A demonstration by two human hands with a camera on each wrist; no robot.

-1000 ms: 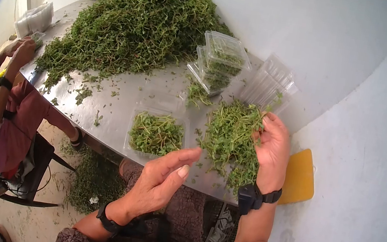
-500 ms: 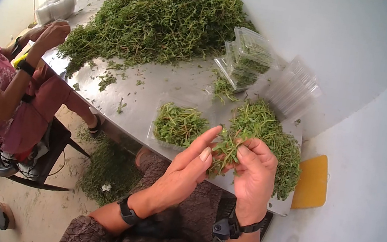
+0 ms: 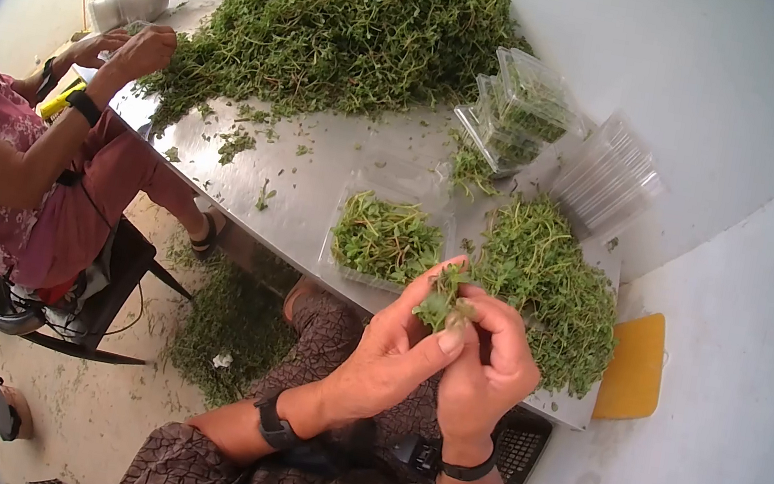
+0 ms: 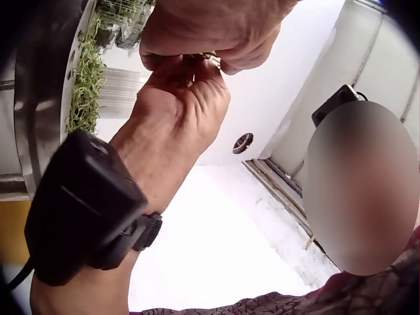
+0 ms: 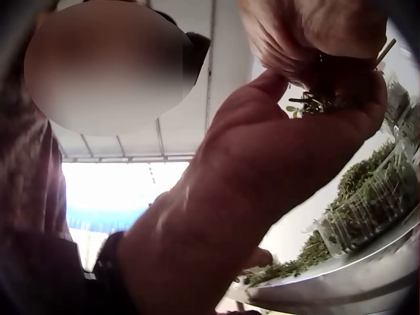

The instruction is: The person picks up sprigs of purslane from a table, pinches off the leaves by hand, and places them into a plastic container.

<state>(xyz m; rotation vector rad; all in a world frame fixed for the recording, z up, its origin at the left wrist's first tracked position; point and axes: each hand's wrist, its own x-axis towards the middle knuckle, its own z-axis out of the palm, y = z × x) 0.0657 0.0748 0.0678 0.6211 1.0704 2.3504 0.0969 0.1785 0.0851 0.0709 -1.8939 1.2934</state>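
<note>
Close together above the table's front edge, both hands hold a small bunch of green leafy sprigs (image 3: pixel 438 303). My left hand (image 3: pixel 380 352) curls round the bunch from the left, thumb in front. My right hand (image 3: pixel 491 368) pinches it from the right between thumb and fingers. Some stems show between the fingers in the right wrist view. Just beyond the hands sits an open clear plastic box (image 3: pixel 343 263) filled with greens, its lid tipped back. Right of that box lies a loose heap of greens (image 3: pixel 551 293) along the table's right end.
A large mound of greens (image 3: pixel 360 30) covers the far part of the metal table (image 3: pixel 285 185). Filled clear boxes (image 3: pixel 519 111) and a stack of clear containers (image 3: pixel 609 181) stand by the wall. Another person (image 3: pixel 26 154) sits at the left. A yellow board (image 3: pixel 632 367) leans at right.
My right hand has come from the loose heap to my left hand, bringing sprigs. My left hand, earlier held out with straight fingers, now curls round them. The head view has shifted.
</note>
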